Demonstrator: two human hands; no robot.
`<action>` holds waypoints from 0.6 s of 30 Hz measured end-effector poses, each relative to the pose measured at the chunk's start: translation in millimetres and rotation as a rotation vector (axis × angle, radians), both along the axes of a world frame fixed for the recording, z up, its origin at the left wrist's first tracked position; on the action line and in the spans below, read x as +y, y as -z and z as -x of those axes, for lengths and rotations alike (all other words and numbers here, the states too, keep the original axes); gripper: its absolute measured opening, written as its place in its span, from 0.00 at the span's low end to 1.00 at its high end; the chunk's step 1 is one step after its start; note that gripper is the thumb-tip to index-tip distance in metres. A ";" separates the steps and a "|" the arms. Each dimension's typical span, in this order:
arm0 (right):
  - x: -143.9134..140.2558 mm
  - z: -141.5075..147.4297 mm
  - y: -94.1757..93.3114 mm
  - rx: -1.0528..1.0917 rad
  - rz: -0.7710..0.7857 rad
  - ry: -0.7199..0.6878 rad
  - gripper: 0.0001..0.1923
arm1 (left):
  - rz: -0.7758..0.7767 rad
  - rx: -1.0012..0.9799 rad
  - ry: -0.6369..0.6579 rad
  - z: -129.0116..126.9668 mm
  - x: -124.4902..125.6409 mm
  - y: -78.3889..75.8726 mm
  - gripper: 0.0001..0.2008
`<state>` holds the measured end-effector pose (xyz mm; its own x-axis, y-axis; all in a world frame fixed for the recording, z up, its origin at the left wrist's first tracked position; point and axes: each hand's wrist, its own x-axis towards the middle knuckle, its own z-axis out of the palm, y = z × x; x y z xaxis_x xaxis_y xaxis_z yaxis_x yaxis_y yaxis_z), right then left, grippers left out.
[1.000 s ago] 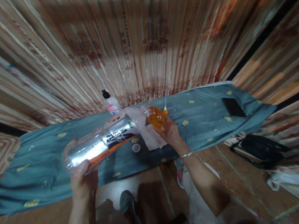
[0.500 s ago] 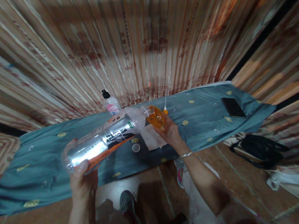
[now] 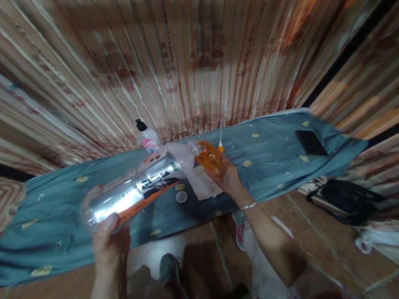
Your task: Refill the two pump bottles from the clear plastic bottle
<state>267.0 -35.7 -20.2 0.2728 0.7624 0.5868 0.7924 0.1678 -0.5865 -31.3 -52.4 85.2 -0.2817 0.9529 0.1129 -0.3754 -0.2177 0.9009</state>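
Observation:
My left hand (image 3: 109, 235) is wrapped round the lower end of a large clear plastic bottle (image 3: 137, 190) with a silver, black and orange label. The bottle is tilted, its neck pointing up to the right. My right hand (image 3: 228, 177) grips a small orange bottle (image 3: 208, 157), which looks see-through. The mouths of the two bottles meet or nearly meet; I cannot tell whether they touch. Below them on the cloth lie a round whitish cap (image 3: 181, 196) and a pale crumpled paper (image 3: 204, 185). Behind my right hand is an orange spray or pump top (image 3: 221, 147) with a thin tube.
A clear bottle with a black cap (image 3: 148, 137) stands by the curtain (image 3: 186, 54) at the back. A dark flat phone or tablet (image 3: 311, 142) lies right on the blue-green cloth (image 3: 270, 140). A black bag (image 3: 346, 200) is on the tiled floor at the right.

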 end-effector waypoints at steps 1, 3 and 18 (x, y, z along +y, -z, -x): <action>0.1 0.0 0.1 -0.003 -0.003 0.000 0.36 | 0.001 0.009 0.001 0.1 -0.2 0.0 0.32; 0.1 -0.1 0.4 -0.003 -0.002 0.001 0.36 | -0.007 0.035 -0.003 -0.2 -0.8 -0.4 0.30; -0.8 -1.8 2.9 -0.005 0.031 -0.016 0.38 | -0.005 0.022 -0.031 -2.7 -1.9 -4.2 0.32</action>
<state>268.8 -36.5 -23.1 0.2572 0.7844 0.5644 0.7928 0.1627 -0.5873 -28.7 -54.3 89.4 -0.3084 0.9431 0.1241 -0.3484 -0.2334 0.9078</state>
